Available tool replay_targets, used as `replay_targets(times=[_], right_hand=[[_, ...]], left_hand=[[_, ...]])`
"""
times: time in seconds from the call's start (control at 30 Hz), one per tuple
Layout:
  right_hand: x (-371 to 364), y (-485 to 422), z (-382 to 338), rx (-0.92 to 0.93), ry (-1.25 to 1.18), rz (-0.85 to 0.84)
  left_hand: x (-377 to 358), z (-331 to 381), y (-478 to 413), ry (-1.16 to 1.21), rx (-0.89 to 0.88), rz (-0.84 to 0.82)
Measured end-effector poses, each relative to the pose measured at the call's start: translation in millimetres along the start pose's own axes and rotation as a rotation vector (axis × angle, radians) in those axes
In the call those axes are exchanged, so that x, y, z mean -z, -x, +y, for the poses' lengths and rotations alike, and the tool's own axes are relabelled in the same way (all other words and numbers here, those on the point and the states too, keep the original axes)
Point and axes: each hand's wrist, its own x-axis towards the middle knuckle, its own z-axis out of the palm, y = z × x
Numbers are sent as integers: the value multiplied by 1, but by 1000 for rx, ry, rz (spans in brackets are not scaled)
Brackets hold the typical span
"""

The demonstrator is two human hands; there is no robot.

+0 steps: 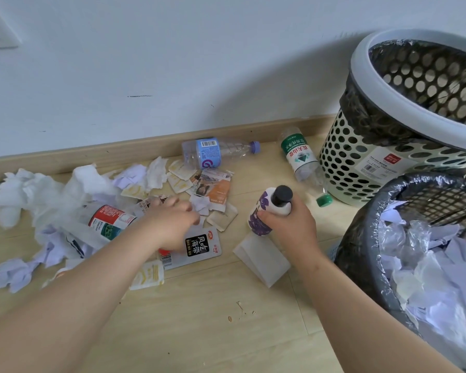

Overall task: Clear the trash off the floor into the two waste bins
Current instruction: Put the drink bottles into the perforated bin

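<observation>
The right hand (291,227) grasps the purple-printed bottle (261,211) just left of the dark bin (355,251). The left hand (170,224) is over the wrappers (199,244), and I cannot tell its grip. Hurrying, the bottle may fall among the dark bin's paper.

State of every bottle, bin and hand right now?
White purple-printed bottle, black cap: capped, gripped by right hand.
Clear blue-label bottle: capped, lying down.
Clear green-label bottle: capped, lying down.
White perforated bin: lined, no trash visible.
Dark grey mesh bin: lined, holds paper.
Left hand: over wrappers, grip unclear.
</observation>
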Motion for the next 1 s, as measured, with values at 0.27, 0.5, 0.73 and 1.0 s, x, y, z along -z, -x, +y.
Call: replay_targets(times=[0.27,0.5,0.73,1.0], right_hand=[[-3,2,-1,-4,-37,-36],[0,4,-3,-16,-34,-31],[11,1,-22,-18,-70,-2],[31,-8,-62,115,-126,115]], left_hand=[[-43,-17,0,-93,57,46],[-46,-18,-3,-91,120,124],[-3,-5,-2,51,63,378],[94,25,29,515,-18,803]])
